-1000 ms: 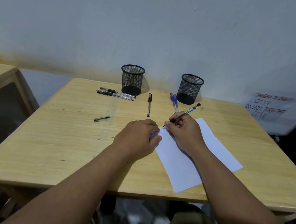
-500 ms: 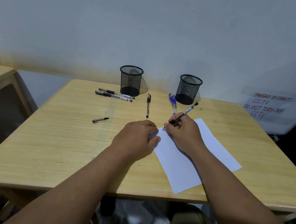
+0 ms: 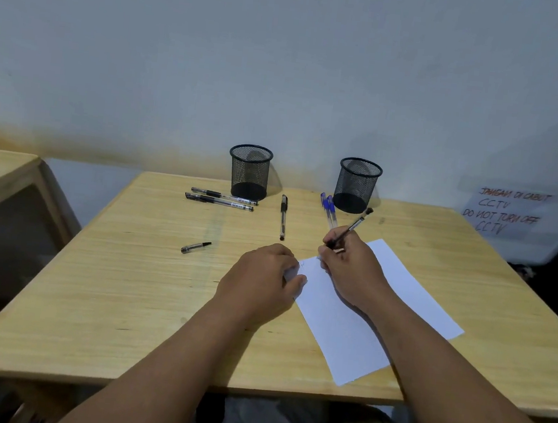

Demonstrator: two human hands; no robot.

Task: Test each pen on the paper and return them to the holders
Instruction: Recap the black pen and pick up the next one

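A wooden worktop [image 3: 96,295] was set against a pale wall [image 3: 253,53]. The white paper [image 3: 354,329] was pinned near its front edge by the left hand [image 3: 259,285], fingers curled. A black pen [image 3: 350,228] was gripped by the right hand [image 3: 350,270], tip on the paper.

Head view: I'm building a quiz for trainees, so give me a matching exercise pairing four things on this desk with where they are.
Things:
1. pen cap
2. blue pens
3. right hand
4. left hand

Places or states:
A. grips a black pen over the paper
B. lies alone, left of the hands
C. rests on the paper's near-left corner
D. lie beside the right holder

Pairs: 1-B, 2-D, 3-A, 4-C
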